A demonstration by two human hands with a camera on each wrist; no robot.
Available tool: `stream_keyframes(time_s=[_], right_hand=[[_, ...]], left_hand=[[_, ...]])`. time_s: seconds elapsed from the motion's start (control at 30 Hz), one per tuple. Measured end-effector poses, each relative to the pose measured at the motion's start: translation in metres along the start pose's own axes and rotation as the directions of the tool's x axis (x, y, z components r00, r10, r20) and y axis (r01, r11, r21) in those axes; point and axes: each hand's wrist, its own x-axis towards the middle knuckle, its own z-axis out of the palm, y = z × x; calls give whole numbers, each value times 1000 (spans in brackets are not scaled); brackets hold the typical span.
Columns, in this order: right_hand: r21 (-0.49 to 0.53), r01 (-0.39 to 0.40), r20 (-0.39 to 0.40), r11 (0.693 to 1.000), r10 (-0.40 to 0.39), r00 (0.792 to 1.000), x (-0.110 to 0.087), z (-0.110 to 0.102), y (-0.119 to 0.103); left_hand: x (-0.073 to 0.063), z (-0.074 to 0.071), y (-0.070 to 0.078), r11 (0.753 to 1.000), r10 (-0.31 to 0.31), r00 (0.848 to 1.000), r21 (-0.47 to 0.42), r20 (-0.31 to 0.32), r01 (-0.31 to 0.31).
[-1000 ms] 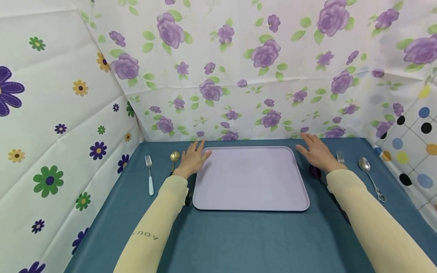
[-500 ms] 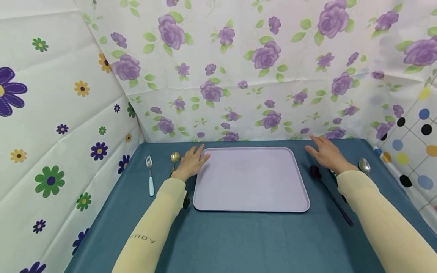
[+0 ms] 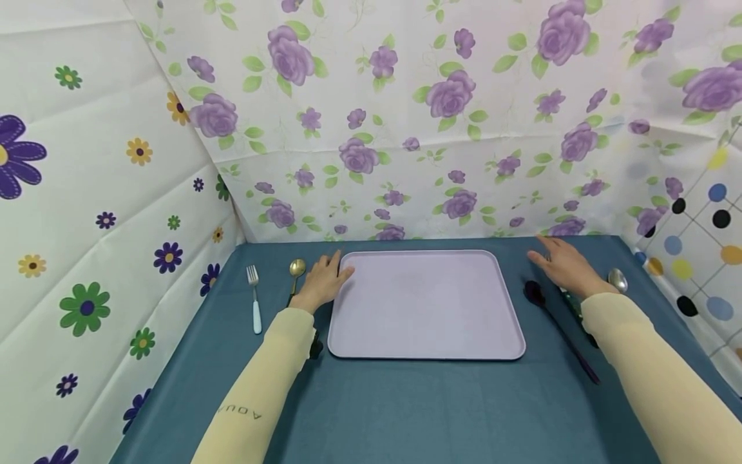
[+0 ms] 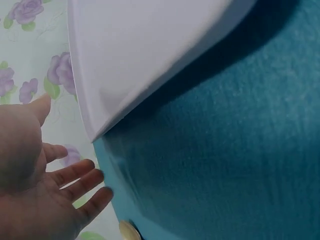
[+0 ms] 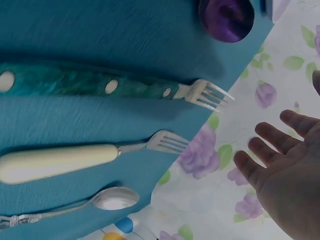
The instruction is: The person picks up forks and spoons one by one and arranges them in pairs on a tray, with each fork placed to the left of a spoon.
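My left hand (image 3: 321, 281), fingers spread, is at the far left corner of a pale lilac tray (image 3: 426, 306); whether it touches the rim is unclear. A gold spoon (image 3: 297, 267) lies just left of it. The left wrist view shows the left palm (image 4: 45, 180) holding nothing. My right hand (image 3: 568, 265) hovers with extended fingers right of the tray, over partly hidden cutlery. Beneath it, a green-handled fork (image 5: 110, 82) and a cream-handled fork (image 5: 60, 160) show in the right wrist view. Beside it are a dark purple spoon (image 3: 534, 293) and a silver spoon (image 3: 618, 280).
A fork with a pale handle (image 3: 256, 303) lies at the far left of the blue-green tablecloth (image 3: 417, 412). Something dark (image 3: 316, 348) sticks out beside the left sleeve. Flowered sheets (image 3: 406, 129) hang behind and at the left; a dotted one (image 3: 710, 258) hangs at the right.
My right hand has moved right and slightly nearer, away from the tray, uncovering the dark purple spoon and part of the green handle. The left hand has shifted slightly nearer; the tray stays put.
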Motion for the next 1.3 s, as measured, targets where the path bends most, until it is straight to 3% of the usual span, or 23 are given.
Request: stream_keyframes(time_s=[0.3, 0.77, 0.97, 1.3], right_hand=[[-36, -32, 18, 999, 33, 999, -6, -2, 9], [-27, -57, 25, 998, 57, 998, -13, -1, 19], [-23, -75, 28, 997, 75, 997, -15, 2, 22], [-34, -68, 25, 997, 69, 997, -15, 5, 25]], left_hand=[[3, 4, -7, 1000, -2, 1000, -8, -8, 2], [-1, 7, -5, 997, -72, 997, -32, 11, 72], [-2, 6, -5, 994, -62, 997, -88, 48, 66], [-1, 11, -8, 989, -38, 998, -138, 59, 46]])
